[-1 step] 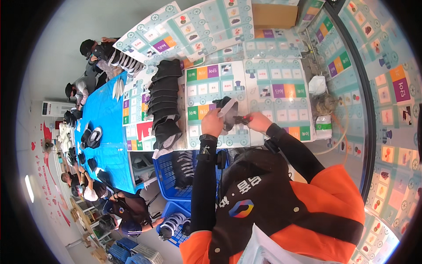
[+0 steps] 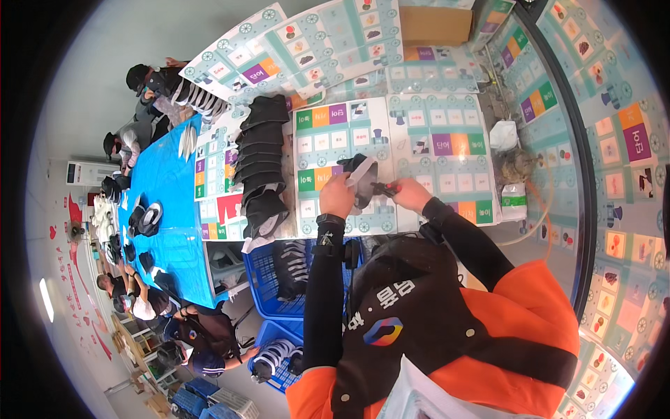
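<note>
My left hand [image 2: 337,196] is closed on the edge of a curved black fabric piece [image 2: 366,193] with a grey inside. A pale strip [image 2: 361,168] runs along its upper left. From the other side, my right hand [image 2: 412,195] grips a small dark scissor-like tool [image 2: 384,188] with a touch of red. Its tip meets the right side of the fabric piece; whether the blades are apart is too small to tell. Left of my hands, a row of similar black fabric pieces [image 2: 259,155] overlaps on the table [image 2: 440,164], which has a printed cover.
Blue baskets [image 2: 259,293] with nested black and white pieces stand below the table's left front. A blue-covered table [image 2: 167,241] extends left, with several people [image 2: 139,297] around it. Along the right stand a white package [image 2: 514,199] and a dark-framed printed panel [image 2: 565,133].
</note>
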Demonstrator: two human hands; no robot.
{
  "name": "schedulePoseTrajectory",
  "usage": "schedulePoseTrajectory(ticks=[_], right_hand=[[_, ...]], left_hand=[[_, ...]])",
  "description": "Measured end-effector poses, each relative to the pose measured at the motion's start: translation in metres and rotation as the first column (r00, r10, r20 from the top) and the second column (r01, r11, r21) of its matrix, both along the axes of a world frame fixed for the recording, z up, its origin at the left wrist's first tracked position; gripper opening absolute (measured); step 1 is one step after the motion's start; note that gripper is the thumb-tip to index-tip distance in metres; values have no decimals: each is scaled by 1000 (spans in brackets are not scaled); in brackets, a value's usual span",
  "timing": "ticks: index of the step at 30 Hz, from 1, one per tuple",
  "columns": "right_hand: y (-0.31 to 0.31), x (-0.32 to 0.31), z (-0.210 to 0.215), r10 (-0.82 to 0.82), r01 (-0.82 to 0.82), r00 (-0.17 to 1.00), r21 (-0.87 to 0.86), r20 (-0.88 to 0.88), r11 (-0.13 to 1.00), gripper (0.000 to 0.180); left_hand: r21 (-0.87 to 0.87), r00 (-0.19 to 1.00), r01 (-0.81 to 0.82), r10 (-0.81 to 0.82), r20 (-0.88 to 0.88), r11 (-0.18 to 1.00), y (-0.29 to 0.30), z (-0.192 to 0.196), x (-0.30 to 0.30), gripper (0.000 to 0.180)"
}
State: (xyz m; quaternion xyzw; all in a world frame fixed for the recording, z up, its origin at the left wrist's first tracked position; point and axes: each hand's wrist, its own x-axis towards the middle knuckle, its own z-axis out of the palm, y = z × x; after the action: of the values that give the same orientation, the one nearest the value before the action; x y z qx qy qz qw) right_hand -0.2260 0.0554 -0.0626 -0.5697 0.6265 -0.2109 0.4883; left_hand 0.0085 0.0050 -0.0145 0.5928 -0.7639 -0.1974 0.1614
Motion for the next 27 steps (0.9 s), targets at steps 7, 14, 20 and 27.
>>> schedulePoseTrajectory(ticks=[7, 14, 20, 27], right_hand=[[0, 0, -2, 47, -47, 999, 41, -3, 998, 31], [4, -2, 2, 67, -62, 995, 69, -72, 996, 30], [10, 4, -3, -24, 17, 994, -67, -105, 998, 28], [3, 5, 10, -103, 86, 981, -109, -165, 990, 26]], left_hand=[[-20, 1000, 9, -9, -17, 1000, 0, -2, 4, 31], [-13, 1000, -4, 4, -8, 1000, 0, -3, 4, 31], [0, 1000, -14, 14, 3, 1000, -3, -6, 2, 31], [-12, 1000, -3, 3, 7, 1000, -5, -4, 0, 28]])
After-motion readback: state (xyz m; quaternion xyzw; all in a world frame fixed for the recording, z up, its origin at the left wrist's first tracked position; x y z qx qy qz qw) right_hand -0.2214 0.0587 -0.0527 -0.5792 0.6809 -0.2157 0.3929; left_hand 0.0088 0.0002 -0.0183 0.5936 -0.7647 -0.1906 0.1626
